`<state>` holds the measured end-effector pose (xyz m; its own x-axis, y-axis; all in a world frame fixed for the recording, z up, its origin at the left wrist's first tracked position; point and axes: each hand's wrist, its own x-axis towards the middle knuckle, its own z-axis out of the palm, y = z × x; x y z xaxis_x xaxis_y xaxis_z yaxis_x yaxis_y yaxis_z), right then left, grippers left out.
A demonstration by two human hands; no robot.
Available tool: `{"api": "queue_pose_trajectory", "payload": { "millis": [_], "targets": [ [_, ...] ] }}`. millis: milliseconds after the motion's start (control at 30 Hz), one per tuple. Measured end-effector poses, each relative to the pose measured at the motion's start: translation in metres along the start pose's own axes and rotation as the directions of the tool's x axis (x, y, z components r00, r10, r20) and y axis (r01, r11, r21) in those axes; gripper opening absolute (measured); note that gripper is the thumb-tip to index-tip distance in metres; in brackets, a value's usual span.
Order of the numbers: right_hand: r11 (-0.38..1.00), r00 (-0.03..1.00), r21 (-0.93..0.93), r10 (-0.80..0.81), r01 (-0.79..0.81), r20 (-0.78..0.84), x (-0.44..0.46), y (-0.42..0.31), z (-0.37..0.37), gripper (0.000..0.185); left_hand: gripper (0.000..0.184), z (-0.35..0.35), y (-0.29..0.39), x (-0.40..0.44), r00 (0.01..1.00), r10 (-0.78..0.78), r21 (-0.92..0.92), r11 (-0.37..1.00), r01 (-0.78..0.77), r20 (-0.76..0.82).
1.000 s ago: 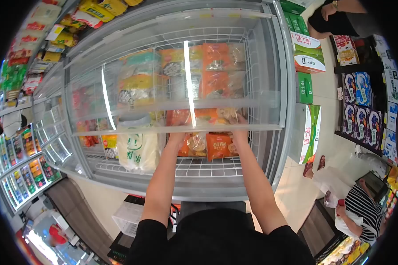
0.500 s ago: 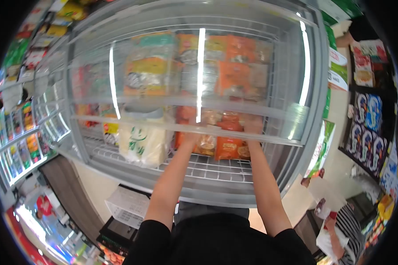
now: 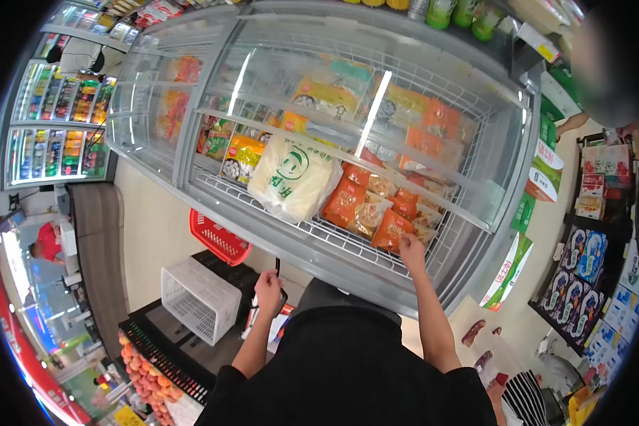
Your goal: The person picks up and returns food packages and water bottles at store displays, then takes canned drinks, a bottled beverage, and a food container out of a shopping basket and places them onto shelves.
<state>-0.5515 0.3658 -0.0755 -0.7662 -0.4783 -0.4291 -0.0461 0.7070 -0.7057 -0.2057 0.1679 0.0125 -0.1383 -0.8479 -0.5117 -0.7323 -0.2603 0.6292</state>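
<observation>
Packet (image 3: 389,231), orange, against the right grip (image 3: 412,253), inside freezer (image 3: 284,245)

The bare, curled left hand (image 3: 268,290) makes a loose fist, with its fingers tucked in. The bare, bent right hand (image 3: 410,248) is farther out in front, with its fingers curled down. I can't see if its fingertips meet. The 2 hands are well apart. Behind the left hand, the bare, slim left arm (image 3: 254,342) slants back to a short black cloth sleeve (image 3: 224,390). Behind the right hand, the bare, long right arm (image 3: 434,316) reaches ahead, and its wrist (image 3: 418,271) looks almost straight.
</observation>
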Motion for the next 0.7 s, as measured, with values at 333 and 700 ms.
{"api": "queue_pose_trajectory", "payload": {
  "millis": [333, 700],
  "targets": [
    [0.688, 0.756, -0.588, -0.627, 0.425, -0.188, 0.029, -0.148, -0.054, 0.043, 0.049, 0.078, 0.208, 0.079, 0.415, 0.894, 0.240, 0.371, -0.897, 0.170],
    [0.631, 0.872, -0.701, -0.489, 0.331, -0.028, 0.021, -0.149, -0.051, 0.047, 0.048, 0.121, 0.297, 0.170, 0.493, 0.753, 0.540, 0.220, -0.813, 0.436]
  ]
}}
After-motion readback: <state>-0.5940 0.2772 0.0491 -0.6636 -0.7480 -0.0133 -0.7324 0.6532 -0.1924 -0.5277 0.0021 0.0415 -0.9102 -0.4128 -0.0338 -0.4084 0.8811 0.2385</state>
